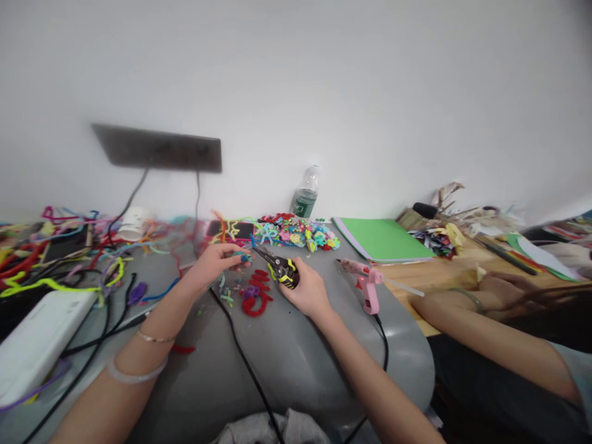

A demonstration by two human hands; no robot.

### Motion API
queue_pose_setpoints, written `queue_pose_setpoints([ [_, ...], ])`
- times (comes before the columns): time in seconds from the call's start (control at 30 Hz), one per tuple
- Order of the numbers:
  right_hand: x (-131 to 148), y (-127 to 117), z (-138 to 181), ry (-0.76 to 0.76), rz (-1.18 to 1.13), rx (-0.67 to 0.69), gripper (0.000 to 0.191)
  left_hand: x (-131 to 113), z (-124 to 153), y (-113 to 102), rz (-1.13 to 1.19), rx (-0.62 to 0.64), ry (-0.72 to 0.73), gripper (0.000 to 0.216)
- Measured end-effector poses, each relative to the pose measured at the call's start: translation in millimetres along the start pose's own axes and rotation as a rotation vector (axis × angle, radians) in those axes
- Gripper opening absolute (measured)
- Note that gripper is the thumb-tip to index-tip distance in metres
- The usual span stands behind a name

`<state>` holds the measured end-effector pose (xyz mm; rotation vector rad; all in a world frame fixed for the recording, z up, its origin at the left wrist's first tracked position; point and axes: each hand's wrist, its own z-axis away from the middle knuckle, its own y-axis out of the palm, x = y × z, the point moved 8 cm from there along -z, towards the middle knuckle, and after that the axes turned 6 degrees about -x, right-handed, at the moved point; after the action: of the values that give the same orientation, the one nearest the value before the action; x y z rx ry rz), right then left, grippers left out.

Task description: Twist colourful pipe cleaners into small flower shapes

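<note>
My right hand (309,290) grips a pair of black and yellow pliers (283,269), whose jaws point up and left. By the jaw tips, my left hand (221,262) has its fingers pinched on a short blue pipe cleaner (252,242). Its lower part is hidden among the fingers. Below the pliers lies a red pipe cleaner bent into zigzags and a loop (255,305), with a small purple piece (251,292) on it. Tiny cut scraps (226,295) are scattered beneath my left hand.
A pink glue gun (369,287) with a cord stands at right. Behind are colourful pipe cleaner flowers (300,232), a bottle (306,194) and green sheets (383,239). Loose pipe cleaners, cables and a white box (44,339) crowd the left. Another person's arm (485,320) rests at far right.
</note>
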<state>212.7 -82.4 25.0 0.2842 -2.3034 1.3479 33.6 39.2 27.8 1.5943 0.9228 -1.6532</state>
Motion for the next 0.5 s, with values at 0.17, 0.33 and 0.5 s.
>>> queue_pose_setpoints([
  [0.17, 4.5, -0.7, 0.9, -0.039, -0.021, 0.006, 0.028, 3.5, 0.3, 1.6, 0.046, -0.019, -0.018, 0.035],
  [0.33, 7.2, 0.0, 2.6, -0.066, -0.048, 0.032, 0.032, 1.5, 0.6, 2.9, 0.075, -0.017, -0.017, 0.038],
  [0.5, 8.0, 0.5, 4.4, -0.081, -0.094, 0.063, 0.038, -0.1, 1.2, 3.1, 0.097, -0.043, -0.028, 0.041],
])
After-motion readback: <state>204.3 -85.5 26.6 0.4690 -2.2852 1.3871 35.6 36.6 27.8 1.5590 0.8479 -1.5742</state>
